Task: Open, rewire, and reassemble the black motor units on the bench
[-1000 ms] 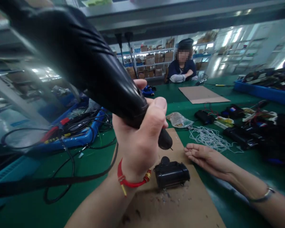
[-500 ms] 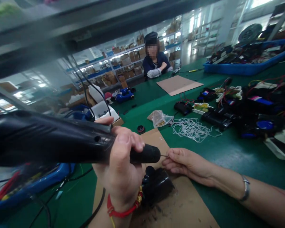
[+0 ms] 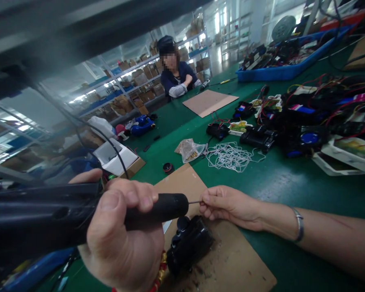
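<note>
A black electric screwdriver (image 3: pixel 45 215) lies across the lower left, and my left hand (image 3: pixel 124 231) is wrapped round its body. Its thin metal bit (image 3: pixel 194 202) points to the right. At the tip of that bit, the thumb and fingers of my right hand (image 3: pixel 225 205) are pinched together; whether a small screw is between them is hidden. Below the bit, a black plastic housing with a round knob (image 3: pixel 190 243) rests on a brown cardboard sheet (image 3: pixel 243 259), touched by neither hand as far as I can see.
Beyond the cardboard are a bag of brass-coloured screws (image 3: pixel 191 151), a tangle of white cord (image 3: pixel 231 156) and a small black ring (image 3: pixel 168 167). Black assemblies with wires (image 3: pixel 304 117) crowd the right. A blue tray (image 3: pixel 261 75) stands behind. Across the table sits a person (image 3: pixel 178 77).
The view has shifted, so the background sits further left. The screwdriver and my left hand appear lower and further left. My right hand stays pinched at the bit tip.
</note>
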`<state>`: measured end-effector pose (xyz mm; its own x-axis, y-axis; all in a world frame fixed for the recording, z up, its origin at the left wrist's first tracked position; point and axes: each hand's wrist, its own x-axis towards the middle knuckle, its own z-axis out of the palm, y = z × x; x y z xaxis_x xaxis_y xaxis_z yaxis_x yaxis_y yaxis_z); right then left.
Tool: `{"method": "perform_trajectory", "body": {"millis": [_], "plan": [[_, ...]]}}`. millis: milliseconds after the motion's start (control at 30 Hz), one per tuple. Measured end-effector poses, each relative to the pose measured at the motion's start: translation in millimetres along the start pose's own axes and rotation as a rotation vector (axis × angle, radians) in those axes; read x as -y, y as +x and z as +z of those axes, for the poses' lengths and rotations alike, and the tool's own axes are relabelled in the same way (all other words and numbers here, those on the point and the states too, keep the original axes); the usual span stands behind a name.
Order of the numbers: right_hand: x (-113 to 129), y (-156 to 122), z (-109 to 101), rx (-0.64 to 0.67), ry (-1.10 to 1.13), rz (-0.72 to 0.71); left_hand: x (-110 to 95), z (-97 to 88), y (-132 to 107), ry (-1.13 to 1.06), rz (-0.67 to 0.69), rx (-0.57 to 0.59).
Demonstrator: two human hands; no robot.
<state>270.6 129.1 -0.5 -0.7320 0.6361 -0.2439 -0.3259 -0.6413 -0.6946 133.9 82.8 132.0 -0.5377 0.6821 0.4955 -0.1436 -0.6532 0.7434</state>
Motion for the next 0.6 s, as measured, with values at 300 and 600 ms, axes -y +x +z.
{"method": "perform_trajectory", "body": {"millis": [300, 600], "plan": [[1.7, -10.4, 11.2, -0.222, -0.745, -0.634, 3.8, -2.3, -0.3, 0.121, -0.041, 0.069], [-29.4, -30.8, 31.5, 0.371, -1.717, -1.228, 15.9, -1.2, -4.4, 0.269, -0.152, 0.152]]}}
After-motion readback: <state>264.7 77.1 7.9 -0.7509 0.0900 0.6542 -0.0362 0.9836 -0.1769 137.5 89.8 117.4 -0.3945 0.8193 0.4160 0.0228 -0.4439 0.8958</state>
